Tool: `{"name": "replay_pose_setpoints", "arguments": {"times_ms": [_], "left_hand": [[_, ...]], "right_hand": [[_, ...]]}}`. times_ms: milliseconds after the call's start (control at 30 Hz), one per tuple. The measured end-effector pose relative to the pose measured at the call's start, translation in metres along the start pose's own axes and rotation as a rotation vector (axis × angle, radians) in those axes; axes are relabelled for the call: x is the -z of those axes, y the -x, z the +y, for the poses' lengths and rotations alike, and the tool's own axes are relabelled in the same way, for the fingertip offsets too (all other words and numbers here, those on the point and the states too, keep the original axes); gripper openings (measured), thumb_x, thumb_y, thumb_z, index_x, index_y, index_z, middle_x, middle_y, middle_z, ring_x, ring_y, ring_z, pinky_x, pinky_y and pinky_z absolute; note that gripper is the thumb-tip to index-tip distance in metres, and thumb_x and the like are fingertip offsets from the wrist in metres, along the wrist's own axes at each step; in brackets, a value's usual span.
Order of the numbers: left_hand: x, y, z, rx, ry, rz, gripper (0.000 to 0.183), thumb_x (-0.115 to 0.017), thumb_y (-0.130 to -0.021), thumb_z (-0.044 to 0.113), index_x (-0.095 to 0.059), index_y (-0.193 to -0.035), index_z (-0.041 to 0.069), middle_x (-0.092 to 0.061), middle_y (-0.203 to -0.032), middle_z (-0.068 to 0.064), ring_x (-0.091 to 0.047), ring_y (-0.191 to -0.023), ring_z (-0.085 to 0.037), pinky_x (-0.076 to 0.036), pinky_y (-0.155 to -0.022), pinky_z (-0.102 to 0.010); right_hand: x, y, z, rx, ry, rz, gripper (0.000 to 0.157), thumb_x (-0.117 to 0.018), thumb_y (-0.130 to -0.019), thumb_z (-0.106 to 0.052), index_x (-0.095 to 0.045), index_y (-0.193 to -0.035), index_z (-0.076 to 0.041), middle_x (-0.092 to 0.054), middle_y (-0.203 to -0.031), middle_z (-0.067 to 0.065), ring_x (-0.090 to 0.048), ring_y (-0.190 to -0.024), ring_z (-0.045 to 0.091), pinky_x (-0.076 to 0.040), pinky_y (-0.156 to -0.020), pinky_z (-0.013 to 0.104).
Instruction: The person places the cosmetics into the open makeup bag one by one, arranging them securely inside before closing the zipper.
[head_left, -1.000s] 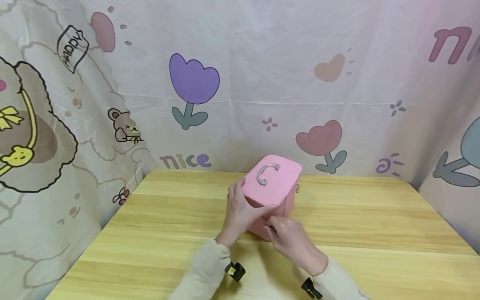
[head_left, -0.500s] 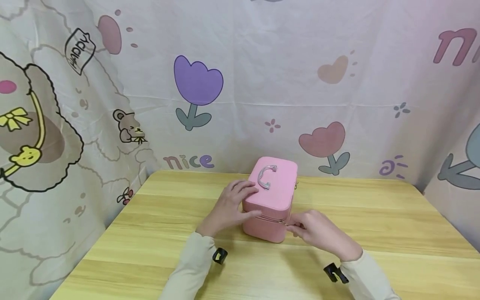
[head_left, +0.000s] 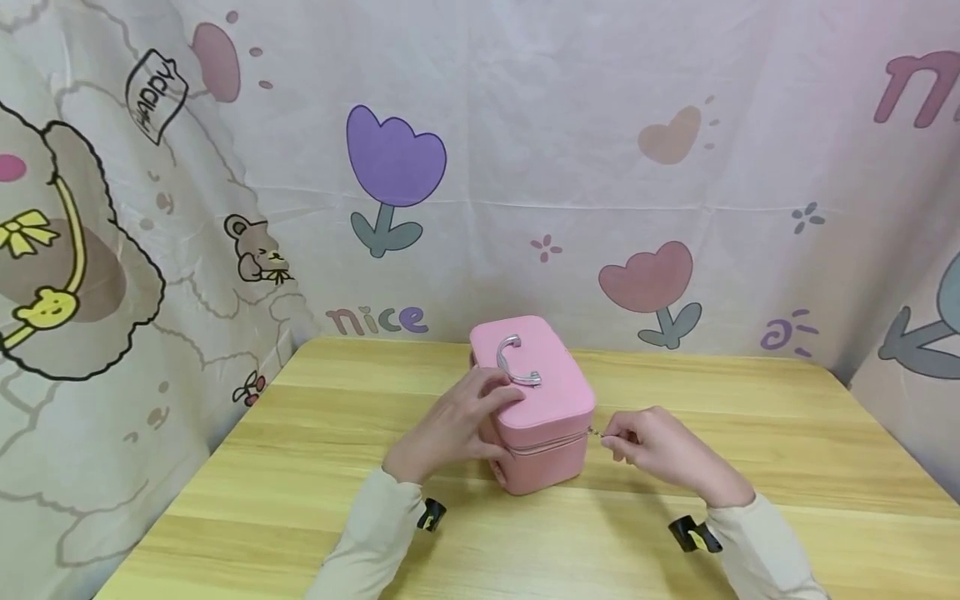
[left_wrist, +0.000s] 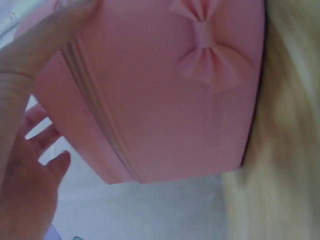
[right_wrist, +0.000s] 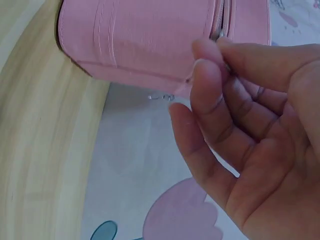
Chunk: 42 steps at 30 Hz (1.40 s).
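A pink box-shaped case with a silver carrying handle on its lid stands on the table. My left hand rests on its near left corner, fingers on the lid and thumb against the side. In the left wrist view, a pink bow decorates that side, and a zipper runs below the lid. My right hand pinches a small metal zipper pull at the near right corner. Fingertips mostly hide the pull in the right wrist view. The inside of the case is hidden.
The case stands on a light wooden table. A printed curtain with flowers hangs behind and along the sides. A second small metal charm hangs off the case's edge in the right wrist view.
The case has turned so its near right corner faces my right hand. My right hand has moved from the front rightward with the zipper pull. My left hand has shifted left and stays on the case.
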<state>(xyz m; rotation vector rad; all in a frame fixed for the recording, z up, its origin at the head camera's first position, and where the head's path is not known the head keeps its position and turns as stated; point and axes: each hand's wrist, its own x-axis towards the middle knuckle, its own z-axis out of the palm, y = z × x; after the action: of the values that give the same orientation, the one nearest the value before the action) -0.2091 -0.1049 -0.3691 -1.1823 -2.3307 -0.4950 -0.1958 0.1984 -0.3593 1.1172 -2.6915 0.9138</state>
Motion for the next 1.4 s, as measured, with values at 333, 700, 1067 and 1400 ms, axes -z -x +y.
{"name": "replay_pose_setpoints", "arguments": {"times_ms": [333,700,1067,1400], "left_hand": [[-0.015,0.0,-0.003,-0.057,-0.088,0.104,0.078,-0.089,-0.059,0.046,-0.056,-0.124,0.019,-0.048,-0.12,-0.01,-0.047,-0.109,-0.023,-0.043,-0.095,-0.038],[-0.043,-0.009,0.009,-0.053,-0.302,0.297,0.076,-0.084,-0.057,0.058,-0.061,-0.118,0.019,-0.049,-0.117,-0.012,-0.046,-0.108,-0.026,-0.039,-0.091,-0.042],[-0.072,-0.027,0.046,0.162,-0.455,0.351,0.081,-0.085,-0.06,0.056,-0.054,-0.121,0.012,-0.046,-0.122,-0.014,-0.043,-0.113,-0.028,-0.035,-0.092,-0.044],[-0.032,-0.014,0.003,0.408,0.029,0.405,0.077,-0.085,-0.068,0.043,-0.048,-0.124,0.005,-0.041,-0.128,-0.019,-0.038,-0.118,-0.033,-0.034,-0.1,-0.05]], "right_hand": [[-0.019,-0.007,-0.021,0.112,0.141,0.099,0.028,-0.069,-0.085,-0.002,-0.052,-0.069,-0.017,-0.039,-0.059,-0.017,-0.034,-0.051,-0.004,-0.034,-0.045,0.018],[-0.033,-0.013,-0.031,0.177,0.06,0.07,0.024,-0.069,-0.084,0.001,-0.055,-0.073,-0.016,-0.04,-0.061,-0.017,-0.038,-0.054,-0.004,-0.037,-0.046,0.017],[-0.022,-0.007,-0.016,0.028,-0.087,0.014,0.015,-0.065,-0.09,-0.004,-0.064,-0.078,-0.012,-0.053,-0.063,-0.014,-0.048,-0.054,-0.001,-0.044,-0.045,0.021],[-0.007,-0.004,-0.003,-0.026,-0.112,-0.01,0.014,-0.064,-0.092,-0.009,-0.066,-0.08,-0.014,-0.057,-0.065,-0.014,-0.055,-0.059,0.005,-0.047,-0.051,0.024]]}}
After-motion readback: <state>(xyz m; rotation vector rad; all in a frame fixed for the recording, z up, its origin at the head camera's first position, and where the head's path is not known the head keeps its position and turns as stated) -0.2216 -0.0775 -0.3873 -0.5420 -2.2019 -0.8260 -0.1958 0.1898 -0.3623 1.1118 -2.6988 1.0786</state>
